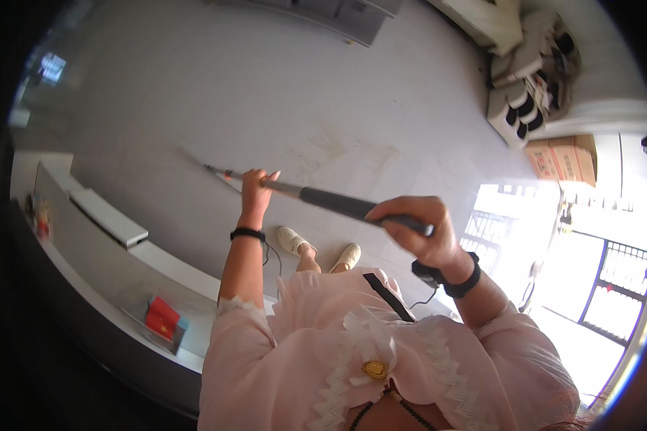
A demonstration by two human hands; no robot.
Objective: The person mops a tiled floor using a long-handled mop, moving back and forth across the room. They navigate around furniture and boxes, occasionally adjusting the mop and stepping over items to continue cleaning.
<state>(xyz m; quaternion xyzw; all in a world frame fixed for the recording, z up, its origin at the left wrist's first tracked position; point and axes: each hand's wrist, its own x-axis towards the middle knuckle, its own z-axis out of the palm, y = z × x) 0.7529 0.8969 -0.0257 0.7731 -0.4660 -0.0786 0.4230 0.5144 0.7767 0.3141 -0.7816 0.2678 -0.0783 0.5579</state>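
Note:
A long metal pole (286,187) with a dark foam grip runs slantwise in front of me, from upper left to lower right. My left hand (256,188) is closed round its thinner metal part. Around the dark grip near the end of the pole is my right hand (423,223). The far end of the pole is blurred over the grey floor (237,91), so I cannot tell what is fixed to it. Faint brownish smears (329,145) mark the floor beyond the pole. Dark bands circle both my wrists.
At the left stands a white counter (178,269) with a small red flag (162,318). A shoe rack (517,113) and a cardboard box (563,159) are at the right, near a bright doorway. A grey cabinet (334,16) stands at the top. Cream shoes (296,241) are on my feet.

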